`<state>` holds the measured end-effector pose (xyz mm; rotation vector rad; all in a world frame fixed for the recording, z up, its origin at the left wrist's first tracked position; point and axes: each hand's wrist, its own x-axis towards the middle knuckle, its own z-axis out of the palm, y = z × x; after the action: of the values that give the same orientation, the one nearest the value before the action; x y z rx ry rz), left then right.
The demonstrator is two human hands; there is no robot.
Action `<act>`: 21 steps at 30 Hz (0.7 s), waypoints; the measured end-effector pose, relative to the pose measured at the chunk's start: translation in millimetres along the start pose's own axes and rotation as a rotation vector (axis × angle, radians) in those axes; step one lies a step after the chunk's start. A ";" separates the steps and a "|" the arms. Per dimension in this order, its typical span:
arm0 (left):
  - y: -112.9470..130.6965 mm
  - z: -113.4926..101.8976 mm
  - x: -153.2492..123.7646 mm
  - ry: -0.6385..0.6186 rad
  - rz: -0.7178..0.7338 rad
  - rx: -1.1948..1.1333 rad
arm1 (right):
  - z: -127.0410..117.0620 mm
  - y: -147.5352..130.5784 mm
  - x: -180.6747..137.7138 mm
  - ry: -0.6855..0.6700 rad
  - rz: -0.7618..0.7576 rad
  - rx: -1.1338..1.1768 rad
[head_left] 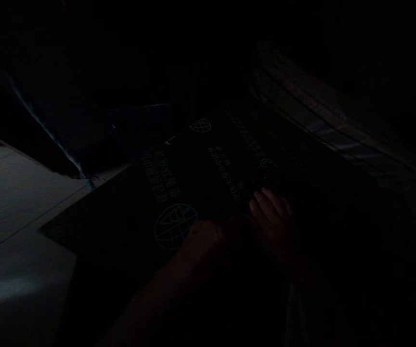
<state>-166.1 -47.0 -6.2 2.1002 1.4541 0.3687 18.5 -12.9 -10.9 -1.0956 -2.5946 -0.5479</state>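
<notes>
The picture is very dark. Below my hands lies a dark green board (197, 178) with pale printed lettering and round globe marks. My left hand (206, 233) is closed like a fist over the board, beside the largest globe mark; its fingertips and anything in them are lost in shadow. To its right, my right hand (273, 212) has its fingers bent and close together, against something dark on the board. What that dark thing is, I cannot make out.
Pale floor tiles (20, 207) show at the left, past the board's corner. A dark blue flat thing (141, 127) lies beyond the board's far left edge. On the right runs a long, light bundle or padded edge (312, 108). Deep shadow covers most else.
</notes>
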 end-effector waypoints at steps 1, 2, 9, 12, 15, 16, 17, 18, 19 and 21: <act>1.1 -1.3 -0.9 -0.002 -0.003 -0.003 | 0.6 0.4 -0.4 0.002 -0.007 0.004; 2.5 -2.9 -2.1 0.000 -0.006 -0.007 | 1.2 0.7 -0.9 0.006 -0.013 0.009; 11.2 -10.1 -8.8 0.034 -0.049 -0.044 | 3.4 0.2 -1.4 0.024 -0.026 0.026; 11.6 -9.9 -8.6 0.035 -0.055 -0.056 | 5.0 0.0 -1.0 0.021 -0.028 0.041; 10.8 -9.8 -8.3 0.036 -0.055 -0.061 | 7.1 0.6 -2.4 0.032 0.007 0.068; 10.5 -9.8 -8.4 0.037 -0.056 -0.062 | 7.7 1.1 -3.6 0.043 0.032 0.079; 10.2 -9.8 -8.4 0.038 -0.058 -0.061 | 8.3 1.8 -5.1 0.062 0.058 0.091; 10.0 -9.8 -8.5 0.037 -0.061 -0.060 | 8.7 2.6 -6.9 0.087 0.085 0.103; 9.8 -9.7 -8.5 0.036 -0.063 -0.059 | 9.0 3.4 -8.8 0.112 0.110 0.116; 9.6 -9.5 -8.5 0.033 -0.070 -0.054 | 9.0 4.6 -12.2 0.152 0.145 0.135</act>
<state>-166.8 -54.6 7.8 2.0039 1.5154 0.4129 29.2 -13.6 -22.5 -1.1391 -2.3622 -0.4000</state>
